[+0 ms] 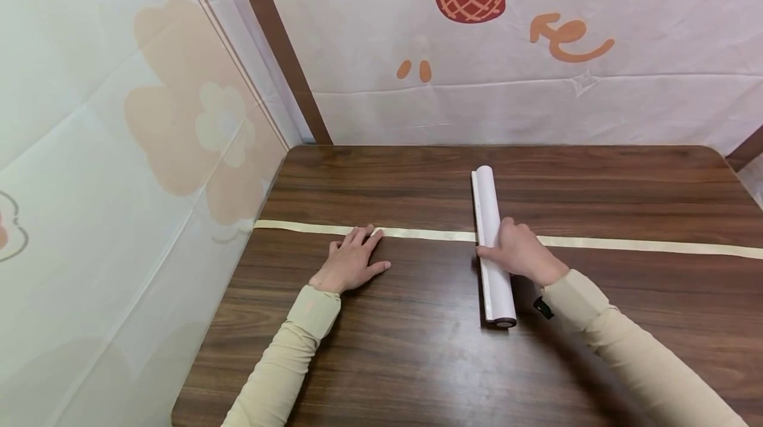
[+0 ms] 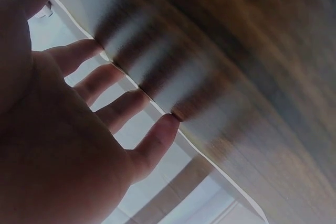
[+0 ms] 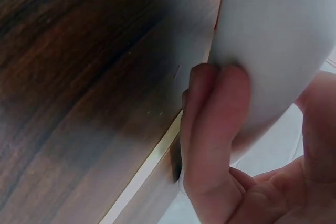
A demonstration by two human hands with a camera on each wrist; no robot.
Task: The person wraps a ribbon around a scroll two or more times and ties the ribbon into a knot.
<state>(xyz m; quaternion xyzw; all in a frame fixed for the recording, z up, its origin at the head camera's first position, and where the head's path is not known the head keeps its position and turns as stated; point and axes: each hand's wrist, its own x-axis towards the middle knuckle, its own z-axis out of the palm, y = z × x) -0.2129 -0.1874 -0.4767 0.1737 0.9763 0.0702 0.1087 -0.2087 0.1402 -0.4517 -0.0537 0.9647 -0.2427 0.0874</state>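
A rolled-up white scroll (image 1: 490, 215) lies lengthwise on the brown wooden table, with a dark rim at its near end and a flat strip along its left side. My right hand (image 1: 524, 251) grips it around the middle, thumb on the left side. In the right wrist view, curled fingers (image 3: 218, 119) press against the white roll (image 3: 278, 30). My left hand (image 1: 353, 261) rests on the table to the left, fingers spread, fingertips at the pale tape strip (image 1: 426, 234). Seen from the left wrist, the fingertips (image 2: 167, 124) touch the tabletop and the palm holds nothing.
The pale tape runs across the whole wooden table (image 1: 405, 361), passing under the scroll. A white patterned cloth wall (image 1: 369, 23) stands behind the table's far edge, and another cloth wall (image 1: 89, 149) borders its left edge.
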